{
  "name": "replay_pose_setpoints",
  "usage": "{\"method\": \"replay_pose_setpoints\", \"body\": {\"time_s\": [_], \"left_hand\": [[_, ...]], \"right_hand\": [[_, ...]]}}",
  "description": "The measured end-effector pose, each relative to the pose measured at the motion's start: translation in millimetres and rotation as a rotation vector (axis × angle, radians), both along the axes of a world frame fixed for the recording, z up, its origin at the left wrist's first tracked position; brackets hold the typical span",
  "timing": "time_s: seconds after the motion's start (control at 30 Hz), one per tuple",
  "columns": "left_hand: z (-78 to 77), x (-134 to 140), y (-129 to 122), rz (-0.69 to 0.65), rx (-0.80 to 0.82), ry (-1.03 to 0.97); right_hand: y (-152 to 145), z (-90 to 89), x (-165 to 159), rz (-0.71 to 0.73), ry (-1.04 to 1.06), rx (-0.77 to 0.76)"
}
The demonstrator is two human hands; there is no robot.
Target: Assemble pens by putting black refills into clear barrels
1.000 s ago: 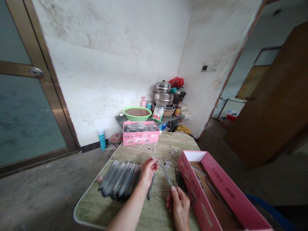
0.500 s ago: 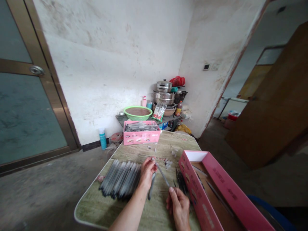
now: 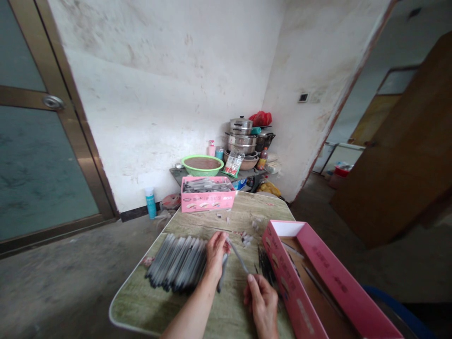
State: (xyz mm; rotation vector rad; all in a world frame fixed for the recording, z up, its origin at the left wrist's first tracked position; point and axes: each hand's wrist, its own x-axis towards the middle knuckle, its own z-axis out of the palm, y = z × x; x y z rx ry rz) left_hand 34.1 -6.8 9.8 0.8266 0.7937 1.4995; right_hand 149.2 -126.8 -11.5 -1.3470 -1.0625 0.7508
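A slim translucent grey pen [image 3: 238,254] slants over the table between my two hands. My left hand [image 3: 216,254] is closed, with thumb and fingertips pinched at its upper end. The lower end sits between the thumb and curled fingers of my right hand [image 3: 262,301]. Left of my left hand lies a row of similar grey pens [image 3: 176,261], side by side, with dark ends towards me. One more pen [image 3: 222,273] lies just under my left hand. Several thin black pieces [image 3: 265,266] lie beyond my right hand, partly hidden by it.
A long pink open box [image 3: 298,282] stands at the right, with a few pens inside. Another pink box [image 3: 208,201], full of pens, stands at the table's [image 3: 141,310] far end. Small whitish pieces [image 3: 246,240] are scattered mid-table. Beyond are a green basin [image 3: 203,172] and stacked pots [image 3: 241,141].
My left hand's fingertips have shifted slightly right and towards me at the pen's upper end. My right hand has hardly moved and keeps its grip.
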Motion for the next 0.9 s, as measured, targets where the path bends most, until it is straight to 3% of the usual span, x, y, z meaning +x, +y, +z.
{"method": "replay_pose_setpoints", "body": {"time_s": [0.4, 0.73, 0.9], "left_hand": [[2.3, 1, 2, -0.035, -0.083, -0.115], [1.3, 1, 1, -0.004, 0.007, 0.053], [4.2, 3, -1, -0.010, 0.037, 0.080]], "right_hand": [[-1, 2.7, -3, -0.029, -0.045, 0.016], [0, -3.7, -1, -0.059, -0.175, 0.043], [2, -10.4, 1, -0.091, -0.139, 0.069]]}}
